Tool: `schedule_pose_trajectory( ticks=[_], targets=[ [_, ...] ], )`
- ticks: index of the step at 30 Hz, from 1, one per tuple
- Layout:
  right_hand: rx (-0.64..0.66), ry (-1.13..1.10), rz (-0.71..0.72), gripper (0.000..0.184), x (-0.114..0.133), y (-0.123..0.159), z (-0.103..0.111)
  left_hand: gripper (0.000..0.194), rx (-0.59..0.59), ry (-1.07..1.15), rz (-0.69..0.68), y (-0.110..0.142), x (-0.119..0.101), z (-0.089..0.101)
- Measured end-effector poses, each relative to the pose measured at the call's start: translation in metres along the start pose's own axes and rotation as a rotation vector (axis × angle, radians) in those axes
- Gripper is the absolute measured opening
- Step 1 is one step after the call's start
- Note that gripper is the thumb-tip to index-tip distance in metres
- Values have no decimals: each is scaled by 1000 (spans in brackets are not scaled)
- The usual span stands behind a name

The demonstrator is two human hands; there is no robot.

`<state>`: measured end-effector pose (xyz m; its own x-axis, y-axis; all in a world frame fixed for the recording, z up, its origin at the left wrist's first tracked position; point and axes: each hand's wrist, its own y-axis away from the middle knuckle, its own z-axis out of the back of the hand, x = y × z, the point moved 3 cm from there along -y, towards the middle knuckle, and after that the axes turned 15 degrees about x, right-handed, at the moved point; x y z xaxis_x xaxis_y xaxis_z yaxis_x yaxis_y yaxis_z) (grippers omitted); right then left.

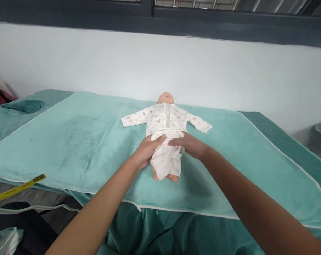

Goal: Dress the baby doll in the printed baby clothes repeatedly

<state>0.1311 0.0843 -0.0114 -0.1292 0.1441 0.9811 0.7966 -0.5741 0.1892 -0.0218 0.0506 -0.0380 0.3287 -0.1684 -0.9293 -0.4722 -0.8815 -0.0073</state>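
Observation:
A baby doll [165, 98] lies on its back on a teal towel [78, 141], head toward the wall. It wears a white printed top [164, 118] with sleeves spread out and white trousers [167, 159]; its bare feet stick out at the bottom. My left hand [147, 150] grips the trousers' waistband at the doll's left-hand side. My right hand [188, 144] grips the waistband on the other side. Both hands have fingers curled on the cloth at the doll's waist.
The towel covers a teal-sheeted bed [155, 226] against a white wall. A folded teal cloth [24, 105] lies at the far left. A yellow tape measure [17, 189] hangs at the lower left beside a white cable [35, 208].

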Motion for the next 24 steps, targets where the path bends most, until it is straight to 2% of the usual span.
schedule_pose_trajectory(
  ticks=[2,5,9,15,18,21,24],
  targets=[
    [-59,-79,79,39,-3,0,0,51,23,8,-25,1,0,-4],
    [-100,-21,69,39,-6,1,-2,51,0,48,-37,5,0,-12],
    [-95,250,-14,30,0,1,-7,50,-182,144,-57,25,3,-29],
    [-67,695,-109,8,3,-1,-16,45,-509,280,-82,68,19,-77],
    [-48,931,-142,8,-2,-5,-18,40,-608,356,-105,82,28,-96],
    [-17,1161,-155,9,-6,-8,-21,34,-658,386,-86,93,40,-103],
    [6,1333,-185,7,-9,-10,-25,29,-729,331,-89,107,58,-95]
  ],
)
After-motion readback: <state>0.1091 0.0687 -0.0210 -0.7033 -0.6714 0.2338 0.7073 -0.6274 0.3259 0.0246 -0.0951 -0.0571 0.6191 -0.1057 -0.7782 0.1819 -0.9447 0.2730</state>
